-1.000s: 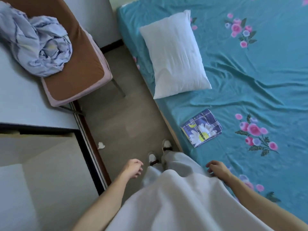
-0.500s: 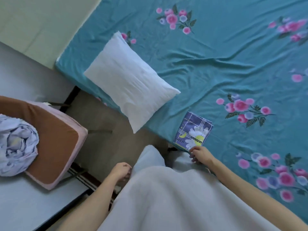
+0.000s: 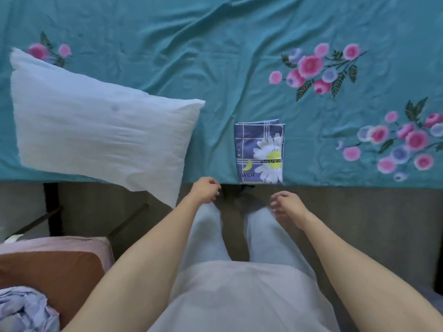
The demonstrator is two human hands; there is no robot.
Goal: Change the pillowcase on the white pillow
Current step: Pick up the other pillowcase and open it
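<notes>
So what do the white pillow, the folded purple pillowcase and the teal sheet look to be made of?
White pillow: bare woven fabric, matte, finely creased, probably cotton or a blend over soft filling. Folded pillowcase: thin printed cloth, matte, with a daisy pattern and crisp fold edges. Teal sheet: soft printed fabric, slight sheen on its long wrinkles; the exact fibre cannot be told.

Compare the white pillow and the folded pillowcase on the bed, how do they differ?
The white pillow is plain, plump and large; the folded pillowcase is purple with daisies, flat and far smaller. The pillow's corner overhangs the bed edge; the pillowcase stops at it. Both lie on the teal sheet, untouched.
</notes>
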